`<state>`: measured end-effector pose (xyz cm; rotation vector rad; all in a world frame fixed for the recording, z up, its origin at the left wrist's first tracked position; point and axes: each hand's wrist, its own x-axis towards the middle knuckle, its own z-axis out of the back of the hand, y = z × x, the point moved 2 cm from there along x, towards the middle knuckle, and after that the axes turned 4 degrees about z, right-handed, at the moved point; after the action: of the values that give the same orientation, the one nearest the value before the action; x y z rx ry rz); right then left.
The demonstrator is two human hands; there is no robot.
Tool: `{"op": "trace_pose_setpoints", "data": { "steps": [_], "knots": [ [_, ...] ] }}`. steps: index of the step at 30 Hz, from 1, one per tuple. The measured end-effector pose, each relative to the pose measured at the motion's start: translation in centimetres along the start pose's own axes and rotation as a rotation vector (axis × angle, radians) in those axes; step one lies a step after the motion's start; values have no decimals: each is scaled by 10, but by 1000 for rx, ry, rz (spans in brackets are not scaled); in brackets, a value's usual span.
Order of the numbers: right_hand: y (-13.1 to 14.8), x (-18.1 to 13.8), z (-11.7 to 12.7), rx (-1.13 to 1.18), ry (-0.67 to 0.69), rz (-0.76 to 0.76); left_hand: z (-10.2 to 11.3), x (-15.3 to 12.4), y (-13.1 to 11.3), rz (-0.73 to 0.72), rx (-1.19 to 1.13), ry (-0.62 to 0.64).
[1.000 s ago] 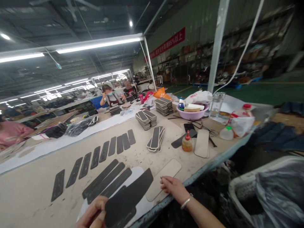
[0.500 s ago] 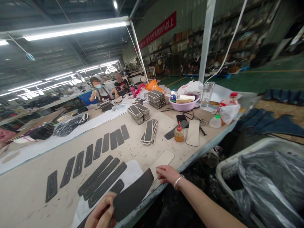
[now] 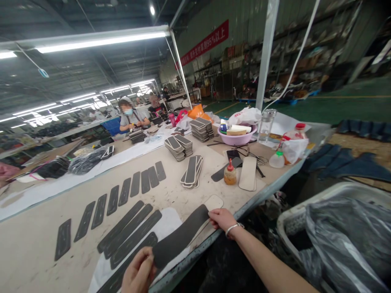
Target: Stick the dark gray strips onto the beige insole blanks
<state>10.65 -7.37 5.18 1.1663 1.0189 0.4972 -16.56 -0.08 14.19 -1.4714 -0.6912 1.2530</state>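
My left hand (image 3: 139,270) pinches the near end of a long black strip (image 3: 180,236) at the table's front edge. My right hand (image 3: 222,219) grips the strip's far end, so the strip spans between both hands. It lies over a beige board (image 3: 213,202), of which only the far end shows. Under and beside the strip lie several more long black strips (image 3: 128,228) on a white sheet (image 3: 166,221).
A row of short black pieces (image 3: 122,193) runs across the table (image 3: 36,244). Stacks of pieces (image 3: 192,173), a glue bottle (image 3: 229,173), a pink bowl (image 3: 237,138) and a jar (image 3: 266,124) stand farther right. A lined bin (image 3: 345,236) sits at my right. Other people work at the far end.
The black strip has swung right and now covers the beige board. My right hand went from resting on the board to gripping the strip's far end. The view shifted slightly.
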Motion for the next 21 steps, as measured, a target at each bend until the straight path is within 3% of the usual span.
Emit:
{"op": "trace_pose_setpoints", "data": {
  "steps": [4,8,12,21],
  "knots": [
    [5,15,37,-215,-88,29,-33,24,28,26,125,-5],
    [10,31,61,-420,-149,25,-53,46,41,63,396,-39],
    [8,40,68,-601,-169,31,-56,60,50,63,594,-28],
    [15,46,67,-865,-175,60,-55,72,68,135,535,41]
  ]
}}
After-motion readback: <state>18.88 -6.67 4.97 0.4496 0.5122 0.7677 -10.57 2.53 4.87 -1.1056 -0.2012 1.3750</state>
